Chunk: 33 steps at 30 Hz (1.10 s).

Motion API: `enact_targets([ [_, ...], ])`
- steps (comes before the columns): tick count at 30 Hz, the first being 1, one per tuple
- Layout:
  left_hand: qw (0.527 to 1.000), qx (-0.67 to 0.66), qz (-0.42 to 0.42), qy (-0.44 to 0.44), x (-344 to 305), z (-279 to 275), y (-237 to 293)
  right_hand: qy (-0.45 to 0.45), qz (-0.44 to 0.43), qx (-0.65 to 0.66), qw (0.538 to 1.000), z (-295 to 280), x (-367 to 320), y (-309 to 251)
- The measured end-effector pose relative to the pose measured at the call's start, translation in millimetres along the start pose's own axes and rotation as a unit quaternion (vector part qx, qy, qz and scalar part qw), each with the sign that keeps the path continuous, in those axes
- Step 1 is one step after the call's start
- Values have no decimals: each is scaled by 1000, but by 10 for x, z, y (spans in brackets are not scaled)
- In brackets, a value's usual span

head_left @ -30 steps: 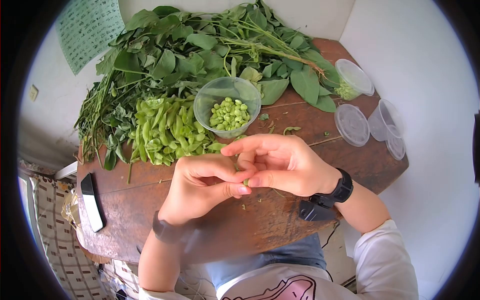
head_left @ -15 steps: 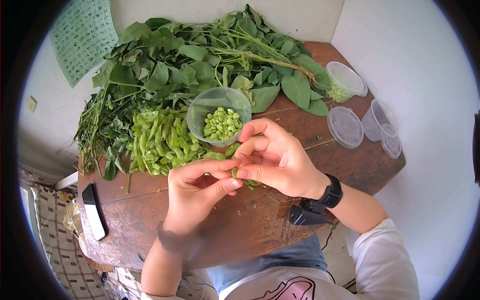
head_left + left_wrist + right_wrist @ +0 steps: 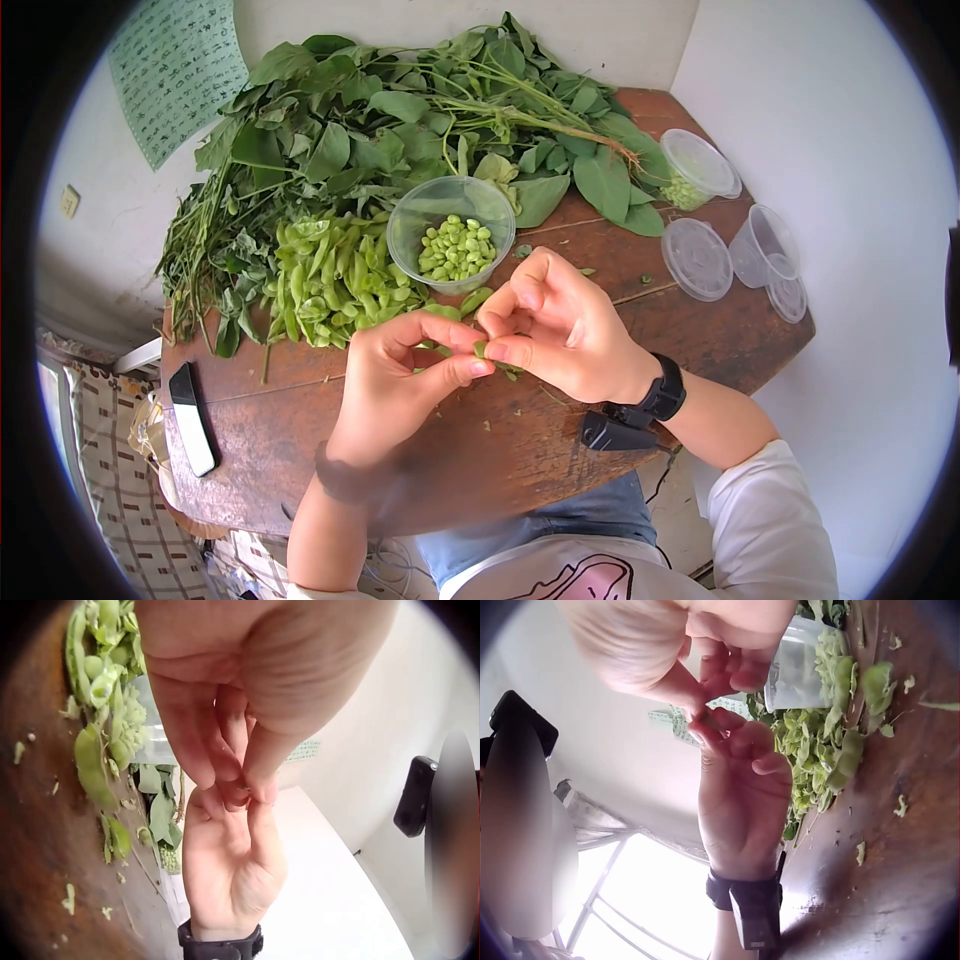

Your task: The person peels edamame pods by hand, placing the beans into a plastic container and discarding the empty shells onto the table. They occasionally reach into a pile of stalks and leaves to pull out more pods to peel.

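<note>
In the head view a small green soybean pod (image 3: 480,349) is pinched at the meeting fingertips of both hands, in front of a clear bowl. My left hand (image 3: 395,375) grips it between thumb and index finger. From the other side, my right hand (image 3: 570,335) pinches it with thumb and fingers, its index finger bent and raised. Fingers cover most of the pod in both wrist views. Shelled green beans (image 3: 457,248) lie in the clear plastic bowl (image 3: 422,212) just beyond. Left of the bowl is a heap of plump pods (image 3: 335,275).
Leafy soybean stalks (image 3: 340,130) spread across the back of the wooden table (image 3: 270,420). At the right stand a lidded tub of beans (image 3: 695,170), a loose lid (image 3: 697,258) and a clear cup (image 3: 755,240). A phone (image 3: 192,420) lies near the left edge.
Both hands stay together at the pod. The right index finger, earlier stretched toward the left hand, is now raised and bent. The whole view has shifted slightly.
</note>
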<state>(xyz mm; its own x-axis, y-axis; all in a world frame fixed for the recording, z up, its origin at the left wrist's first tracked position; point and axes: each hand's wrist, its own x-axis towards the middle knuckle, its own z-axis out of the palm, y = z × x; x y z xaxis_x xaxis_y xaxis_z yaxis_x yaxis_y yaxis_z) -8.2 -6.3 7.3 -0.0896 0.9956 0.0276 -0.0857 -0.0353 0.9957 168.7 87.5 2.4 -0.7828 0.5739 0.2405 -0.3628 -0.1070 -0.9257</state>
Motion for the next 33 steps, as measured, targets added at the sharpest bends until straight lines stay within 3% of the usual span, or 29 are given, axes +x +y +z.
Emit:
enact_targets([
  [8,998,60,-1,34,10,38,10,16,-71,-129,989,-10,2,30],
  [10,992,102,46,52,22,38,-33,19,-83,-164,983,-20,6,30],
  [13,992,80,79,62,15,41,-69,18,-101,-204,974,-36,8,36],
  [22,994,46,79,55,23,36,-88,25,-155,-288,945,-33,-3,44],
  [29,992,35,109,44,33,11,-140,10,-145,-218,965,-88,20,42],
  [31,992,40,117,25,33,-9,-148,-40,-77,-93,992,-142,46,24],
  [32,992,41,118,26,36,-20,-148,-41,-78,-93,992,-148,51,0],
  [33,992,33,124,11,39,-32,-143,-21,-24,-42,999,-148,57,-36],
])
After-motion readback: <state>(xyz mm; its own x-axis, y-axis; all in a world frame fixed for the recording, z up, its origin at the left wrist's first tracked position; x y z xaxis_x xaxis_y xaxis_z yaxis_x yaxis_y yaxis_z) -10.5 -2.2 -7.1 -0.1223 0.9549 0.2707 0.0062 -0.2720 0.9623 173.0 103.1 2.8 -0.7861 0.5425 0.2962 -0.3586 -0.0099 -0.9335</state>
